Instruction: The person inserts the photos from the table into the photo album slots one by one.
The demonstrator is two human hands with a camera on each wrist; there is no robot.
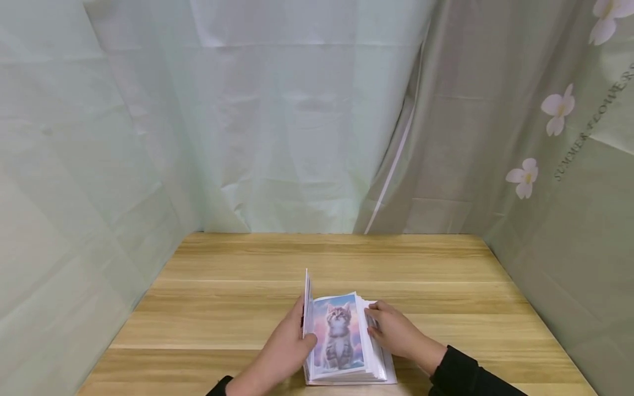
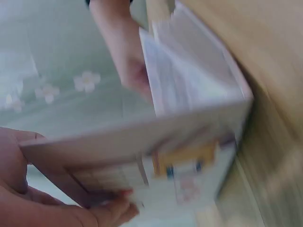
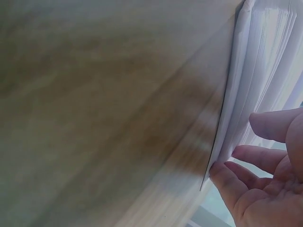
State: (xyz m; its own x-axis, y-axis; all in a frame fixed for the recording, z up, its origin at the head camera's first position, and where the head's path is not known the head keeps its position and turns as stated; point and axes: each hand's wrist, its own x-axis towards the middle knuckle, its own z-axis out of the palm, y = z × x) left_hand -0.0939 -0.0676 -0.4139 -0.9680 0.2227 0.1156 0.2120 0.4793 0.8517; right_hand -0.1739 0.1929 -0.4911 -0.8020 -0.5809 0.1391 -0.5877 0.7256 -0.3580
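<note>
A photo album (image 1: 339,338) lies open near the table's front edge, with a picture of a grey tabby kitten on its uppermost page. My left hand (image 1: 282,344) grips the raised front cover (image 2: 142,161), thumb inside and fingers on the outer face. That cover stands nearly upright and bears a blurred drawing with an orange-yellow shape. At the album's right side my right hand (image 1: 393,330) holds the edges of the pages (image 3: 265,61) with bent fingers and thumb. Its fingertips touch near the back cover in the right wrist view. How many pages it holds is hidden.
The wooden table (image 1: 238,308) extends behind and to both sides of the album. Pale curtains (image 1: 297,121) hang at the back and sides, the right one printed with white flowers (image 1: 524,177) and lettering.
</note>
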